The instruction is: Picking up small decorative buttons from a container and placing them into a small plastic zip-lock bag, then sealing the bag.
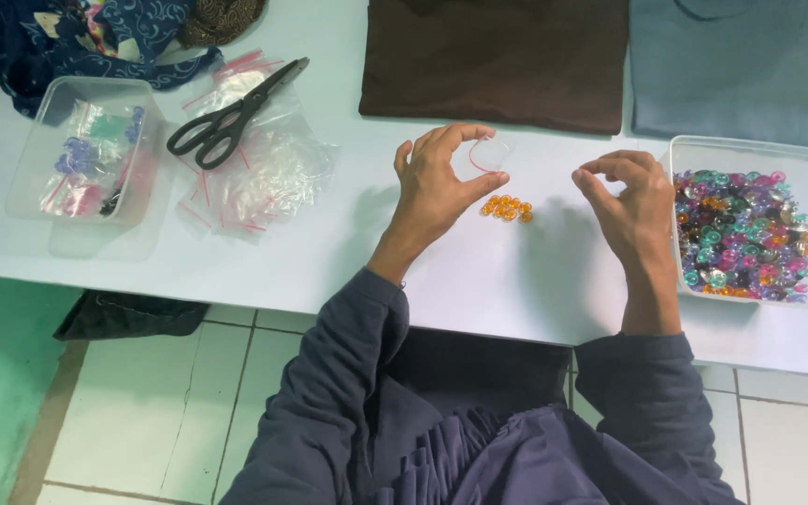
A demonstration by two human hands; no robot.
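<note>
small clear bag (488, 152) seemingly pinched, left hand (437, 187) fingertips

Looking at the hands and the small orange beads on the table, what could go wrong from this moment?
The orange beads lie loose on the white table; a brush from the left hand could scatter them toward the edge. That hand's grip on the small clear bag looks light, so it might slip. The right hand is close to the full bead container.

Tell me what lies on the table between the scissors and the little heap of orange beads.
In the head view, a pile of small clear zip bags lies under and beside the scissors; then bare white table and the left hand before the orange beads.
</note>
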